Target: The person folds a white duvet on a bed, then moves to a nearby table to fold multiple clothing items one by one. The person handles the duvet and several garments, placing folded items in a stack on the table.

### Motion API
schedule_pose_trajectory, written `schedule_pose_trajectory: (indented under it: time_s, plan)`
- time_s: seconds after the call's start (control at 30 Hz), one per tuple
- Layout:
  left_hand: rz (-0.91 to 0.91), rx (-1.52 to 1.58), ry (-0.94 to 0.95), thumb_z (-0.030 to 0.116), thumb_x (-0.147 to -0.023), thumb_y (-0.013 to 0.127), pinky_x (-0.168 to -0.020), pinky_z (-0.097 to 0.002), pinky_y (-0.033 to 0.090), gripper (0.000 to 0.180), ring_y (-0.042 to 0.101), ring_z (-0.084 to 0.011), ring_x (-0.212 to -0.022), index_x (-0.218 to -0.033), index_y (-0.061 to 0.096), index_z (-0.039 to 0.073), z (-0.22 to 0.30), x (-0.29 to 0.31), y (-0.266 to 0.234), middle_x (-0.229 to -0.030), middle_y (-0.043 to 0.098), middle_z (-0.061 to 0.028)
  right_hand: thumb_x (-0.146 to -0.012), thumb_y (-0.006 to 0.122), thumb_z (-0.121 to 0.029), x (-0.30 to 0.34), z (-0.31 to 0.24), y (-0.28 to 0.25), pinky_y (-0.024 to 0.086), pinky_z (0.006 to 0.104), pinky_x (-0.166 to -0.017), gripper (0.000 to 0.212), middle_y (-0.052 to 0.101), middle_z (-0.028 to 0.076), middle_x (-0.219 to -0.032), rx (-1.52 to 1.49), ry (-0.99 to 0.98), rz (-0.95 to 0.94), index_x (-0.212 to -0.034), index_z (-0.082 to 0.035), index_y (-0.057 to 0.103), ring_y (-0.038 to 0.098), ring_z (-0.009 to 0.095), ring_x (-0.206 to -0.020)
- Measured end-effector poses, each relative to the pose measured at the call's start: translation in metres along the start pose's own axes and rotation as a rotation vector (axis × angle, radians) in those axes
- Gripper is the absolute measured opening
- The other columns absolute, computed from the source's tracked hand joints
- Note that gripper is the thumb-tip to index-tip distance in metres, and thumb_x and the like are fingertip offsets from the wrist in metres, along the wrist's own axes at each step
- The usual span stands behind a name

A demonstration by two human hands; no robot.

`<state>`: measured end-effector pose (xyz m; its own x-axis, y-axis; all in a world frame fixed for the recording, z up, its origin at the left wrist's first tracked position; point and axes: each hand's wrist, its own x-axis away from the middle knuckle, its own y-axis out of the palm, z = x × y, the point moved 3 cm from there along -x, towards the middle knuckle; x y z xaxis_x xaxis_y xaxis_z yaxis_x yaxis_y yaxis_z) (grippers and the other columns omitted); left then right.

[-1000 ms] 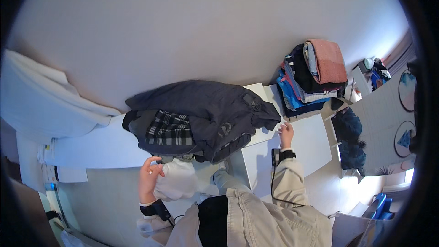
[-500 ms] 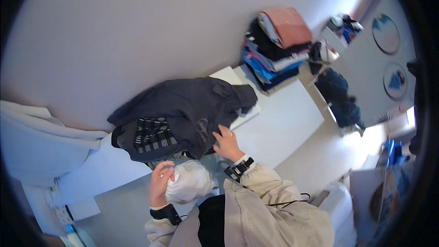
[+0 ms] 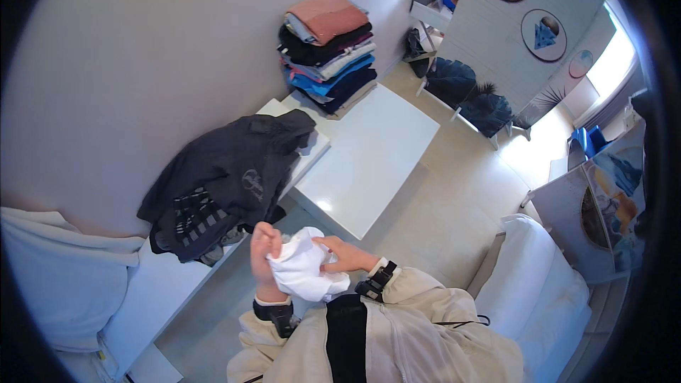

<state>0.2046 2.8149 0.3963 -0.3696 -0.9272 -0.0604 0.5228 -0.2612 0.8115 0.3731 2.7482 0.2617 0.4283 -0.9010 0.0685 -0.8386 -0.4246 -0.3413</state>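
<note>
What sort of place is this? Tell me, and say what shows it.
Probably a room in a home, judging by the folded clothes, dark jacket and decorated screen.

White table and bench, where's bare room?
The white table is bare from the folded clothes to its near edge. The bench has a bare strip between draped white cloth and dark jacket. Crowded: under the clothes and jacket.

The cloth is white, the jacket dark grey, the plaid fabric black and grey, the table white.
</note>
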Motion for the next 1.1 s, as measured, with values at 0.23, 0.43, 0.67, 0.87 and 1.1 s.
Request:
schedule_pose_trajectory:
  time_s: [0.23, 0.43, 0.67, 0.87, 1.1]
  plan:
    - [-0.065, 0.634, -0.108, 0.029, -0.096, 0.041, -0.062, -0.0335, 0.051, 0.020, 0.054, -0.0165, -0.057, -0.089, 0.037, 0.011, -0.090, -0.017, 0.084, -0.060, 0.043, 0.0002, -0.076, 0.073, -0.039, 0.067, 0.028, -0.060, 0.031, 0.0395, -0.107, 0.084, 0.032, 0.020, -0.141, -0.257, 0.082, -0.019, -0.142, -0.005, 0.033, 0.032, 0.033, -0.131]
    - [-0.121, 0.737, -0.312, 0.030, -0.092, 0.046, -0.053, -0.0281, 0.042, 0.023, 0.045, -0.0146, -0.052, -0.084, 0.037, 0.011, -0.228, -0.051, 0.169, -0.060, 0.043, -0.0013, -0.086, 0.062, -0.022, 0.113, 0.135, -0.120, 0.038, 0.0382, -0.101, 0.056, 0.049, 0.016, -0.128, -0.425, -0.090, 0.044, -0.135, -0.004, 0.043, 0.046, 0.028, -0.120]
    - [0.085, 0.144, 0.070, 0.025, -0.090, 0.047, -0.052, -0.0237, 0.038, 0.020, 0.044, -0.0110, -0.055, -0.079, 0.039, 0.009, -0.200, -0.071, 0.176, -0.060, 0.041, -0.0008, -0.096, 0.042, -0.014, 0.150, 0.184, -0.233, 0.047, 0.0311, -0.088, 0.033, 0.065, 0.011, -0.110, -0.517, 0.494, 0.419, -0.123, -0.001, 0.055, 0.061, 0.021, -0.100]
    - [0.458, -0.372, -0.006, 0.010, -0.088, 0.053, -0.052, -0.0164, 0.032, 0.004, 0.043, -0.0034, -0.057, -0.085, 0.053, 0.007, -0.210, -0.053, 0.120, -0.062, 0.046, 0.0032, -0.097, 0.039, -0.012, 0.123, 0.101, -0.296, 0.047, 0.0293, -0.087, 0.033, 0.062, 0.013, -0.114, -1.029, 0.224, 0.531, -0.120, 0.005, 0.054, 0.059, 0.018, -0.102]
    - [0.252, -0.425, -0.221, 0.010, -0.087, 0.059, -0.057, -0.0173, 0.035, 0.028, 0.045, -0.0024, -0.062, -0.114, 0.056, 0.003, -0.240, -0.103, 0.135, -0.069, 0.053, 0.0048, -0.093, 0.047, -0.008, 0.063, 0.031, -0.298, 0.044, 0.0247, -0.078, 0.018, 0.061, 0.002, -0.092, -0.542, 0.042, -0.033, -0.102, 0.000, 0.061, 0.054, 0.009, -0.087]
